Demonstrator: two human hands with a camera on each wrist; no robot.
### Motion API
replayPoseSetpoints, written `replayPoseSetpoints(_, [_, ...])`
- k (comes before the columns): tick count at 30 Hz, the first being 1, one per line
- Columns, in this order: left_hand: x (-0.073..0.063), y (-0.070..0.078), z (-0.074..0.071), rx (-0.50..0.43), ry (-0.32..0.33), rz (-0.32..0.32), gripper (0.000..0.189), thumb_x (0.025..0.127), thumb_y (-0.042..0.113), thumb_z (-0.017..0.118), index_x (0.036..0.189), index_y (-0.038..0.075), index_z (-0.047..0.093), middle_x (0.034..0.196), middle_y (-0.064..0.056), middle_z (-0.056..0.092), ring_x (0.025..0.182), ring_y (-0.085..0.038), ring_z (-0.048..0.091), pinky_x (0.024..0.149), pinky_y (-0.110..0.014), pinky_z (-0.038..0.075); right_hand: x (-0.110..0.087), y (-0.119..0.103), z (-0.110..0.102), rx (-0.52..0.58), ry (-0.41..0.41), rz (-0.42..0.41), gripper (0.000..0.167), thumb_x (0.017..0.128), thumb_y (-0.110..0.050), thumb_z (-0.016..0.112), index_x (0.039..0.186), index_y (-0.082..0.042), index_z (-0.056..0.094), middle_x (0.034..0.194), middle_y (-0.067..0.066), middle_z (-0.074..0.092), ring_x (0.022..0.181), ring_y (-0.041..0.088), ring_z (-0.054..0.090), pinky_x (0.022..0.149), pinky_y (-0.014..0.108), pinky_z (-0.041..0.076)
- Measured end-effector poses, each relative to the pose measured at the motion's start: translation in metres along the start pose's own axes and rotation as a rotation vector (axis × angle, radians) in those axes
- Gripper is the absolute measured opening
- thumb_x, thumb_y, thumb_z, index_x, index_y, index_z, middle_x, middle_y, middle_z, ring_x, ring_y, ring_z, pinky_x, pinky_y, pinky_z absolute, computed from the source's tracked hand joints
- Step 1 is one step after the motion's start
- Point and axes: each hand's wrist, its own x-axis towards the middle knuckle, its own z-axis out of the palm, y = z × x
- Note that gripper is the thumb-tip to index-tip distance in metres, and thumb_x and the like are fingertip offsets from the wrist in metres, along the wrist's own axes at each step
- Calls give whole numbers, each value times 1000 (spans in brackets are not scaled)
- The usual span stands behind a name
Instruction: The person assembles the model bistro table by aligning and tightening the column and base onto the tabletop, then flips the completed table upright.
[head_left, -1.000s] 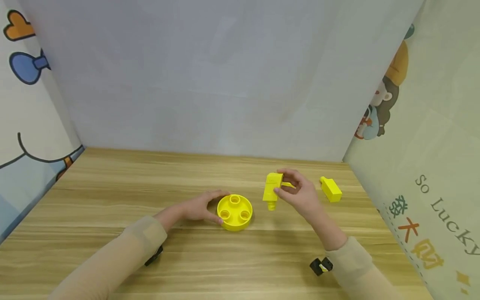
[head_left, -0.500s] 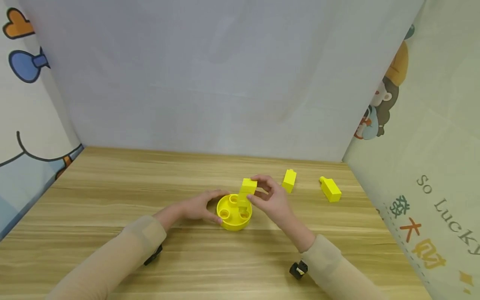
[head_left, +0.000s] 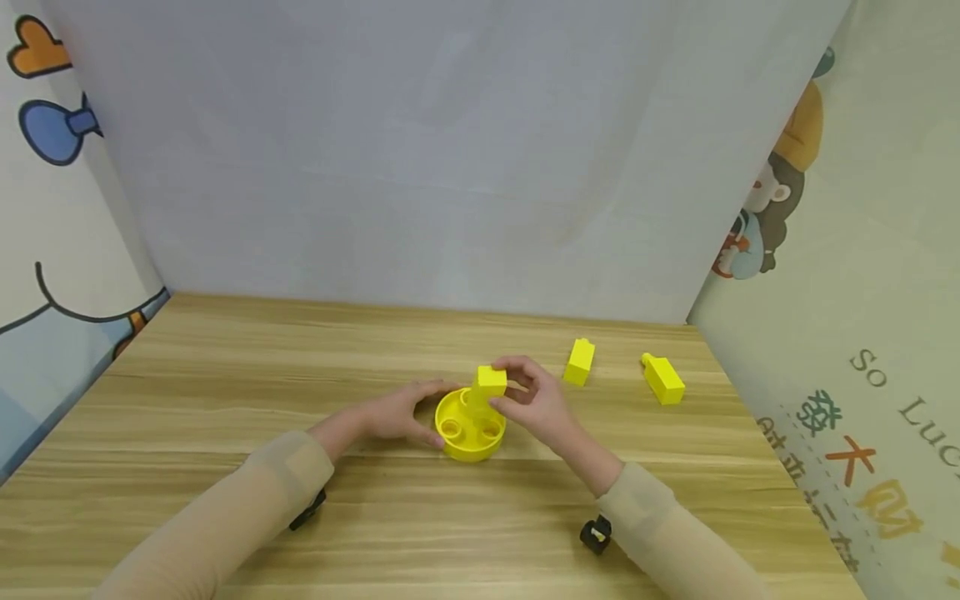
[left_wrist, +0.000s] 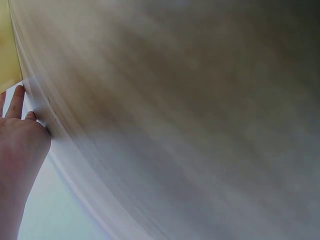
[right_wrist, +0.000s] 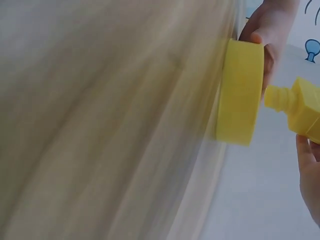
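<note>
A round yellow base (head_left: 470, 455) with raised ring sockets inside lies on the table. My left hand (head_left: 397, 415) grips its left side, thumb at the front and fingers behind. My right hand (head_left: 540, 408) pinches a yellow bottle-shaped block (head_left: 491, 382) from the right and holds it upright, neck down, over the back socket. In the right wrist view the block's ridged neck (right_wrist: 277, 98) points at the open face of the base (right_wrist: 240, 92), its end close to the rim. The left wrist view catches only part of the left hand (left_wrist: 22, 150) and a yellow edge.
Two more yellow blocks lie on the wooden table (head_left: 337, 350) to the right: one block (head_left: 580, 362) just behind the right hand, another block (head_left: 663, 380) farther right with its neck pointing back. A pale cloth wall (head_left: 420, 167) borders the table's far edge.
My right hand has carried its block leftward from beside the base to above it, then slightly farther left over the back socket. The left hand and base have stayed put.
</note>
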Motion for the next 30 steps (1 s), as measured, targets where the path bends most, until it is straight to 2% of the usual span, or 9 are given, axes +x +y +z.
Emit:
replayPoseSetpoints(12, [1,-3,1,-9,2,-39,88,74,41,79,146,24,33,150,-1,34,139,-24,26,114,-51,19,-6,2,-13,-34,-80,-27,42,80,9,68,119,6,51,123,22,51,110,13,54,90,33,51])
replayPoseSetpoints(20, [0,0,0,2,4,-46,88,74,40,79,147,22,33,151,-3,33,140,-26,25,114,-52,19,-7,4,-22,-92,-107,-45,41,79,6,70,117,3,54,120,19,51,108,17,55,87,32,53])
replayPoseSetpoints(27, [-1,3,0,-11,3,-54,87,74,40,79,146,22,34,151,-4,32,140,-28,24,113,-54,18,-12,-21,-18,-232,-168,-63,40,78,10,69,115,6,56,116,19,53,107,28,54,87,36,53])
replayPoseSetpoints(30, [-1,3,0,-15,2,-48,87,75,40,79,146,21,34,151,-5,32,140,-29,24,113,-55,18,-12,-11,-19,-276,-202,-78,42,77,9,71,117,6,56,116,18,53,108,30,54,86,36,53])
